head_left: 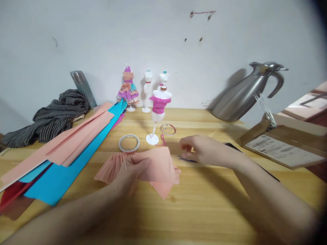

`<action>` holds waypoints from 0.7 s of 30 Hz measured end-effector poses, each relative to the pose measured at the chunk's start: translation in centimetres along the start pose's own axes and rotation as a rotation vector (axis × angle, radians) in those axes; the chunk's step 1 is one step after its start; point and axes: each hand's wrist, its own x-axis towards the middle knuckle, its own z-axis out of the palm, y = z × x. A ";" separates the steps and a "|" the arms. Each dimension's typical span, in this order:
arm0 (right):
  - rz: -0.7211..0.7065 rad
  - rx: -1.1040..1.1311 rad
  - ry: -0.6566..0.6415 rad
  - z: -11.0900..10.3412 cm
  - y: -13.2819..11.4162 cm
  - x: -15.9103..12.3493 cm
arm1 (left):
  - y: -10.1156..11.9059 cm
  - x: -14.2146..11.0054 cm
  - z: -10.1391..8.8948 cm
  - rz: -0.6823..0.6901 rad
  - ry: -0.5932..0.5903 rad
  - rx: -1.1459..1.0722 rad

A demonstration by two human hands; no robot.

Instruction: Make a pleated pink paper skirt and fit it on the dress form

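"Two hands are in the view, yes? Please tell me what each one has."

"The left hand (134, 171) is in front of the magenta-topped mannequin (159, 106), a little to its left. Its thumb lies on top of the peach crepe paper (158, 166), and the fingers seem to be underneath, so it pinches this sheet closely. The right hand (203, 150) is in front of the mannequin and to its right, with fingers half bent and a gap at the thumb."

"Does the right one hold anything?"

"I cannot tell. A pointed metal tool (183, 159) shows beside its fingers, maybe scissors, but the hand covers the rest of it."

"And the paper, where is it exactly?"

"It is directly in front of the mannequin, seemingly partly raised from the wooden table (194, 211), with one corner pointing to the wearer. A pleated peach ruffle (107, 170) spreads farther to the left, and I cannot see whether they are joined."

"What could go badly from here?"

"In my judgement, the paper is the weak thing. A too strong pull of the left thumb could tear it or flatten its folds. The tool's point could prick it if the two come together carelessly. Also the mannequin stands on a thin stem (154, 128), so a push from a knuckle might tip it."
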 end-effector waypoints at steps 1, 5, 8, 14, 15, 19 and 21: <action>0.032 -0.115 -0.034 0.4 0.6 -0.5 | -0.2 0.0 0.0 -0.017 -0.004 0.006; 0.096 -0.260 -0.035 3.3 2.3 -2.0 | -0.7 0.2 0.3 -0.100 -0.091 0.020; 0.156 -0.290 -0.008 4.9 3.1 -2.2 | -0.7 0.0 0.6 -0.117 -0.168 0.014; 0.151 -0.031 0.113 4.8 2.7 -1.4 | -0.9 -0.7 0.8 -0.194 -0.119 0.062; 0.117 0.059 0.145 4.7 2.3 -1.3 | -1.1 -0.7 0.8 -0.200 -0.108 0.066; -0.055 0.368 0.193 5.6 -0.2 -1.5 | -2.2 -0.7 0.5 -0.165 -0.144 0.102; -0.125 0.411 0.241 6.7 -1.7 -1.9 | -2.7 -0.9 0.3 -0.136 -0.190 0.116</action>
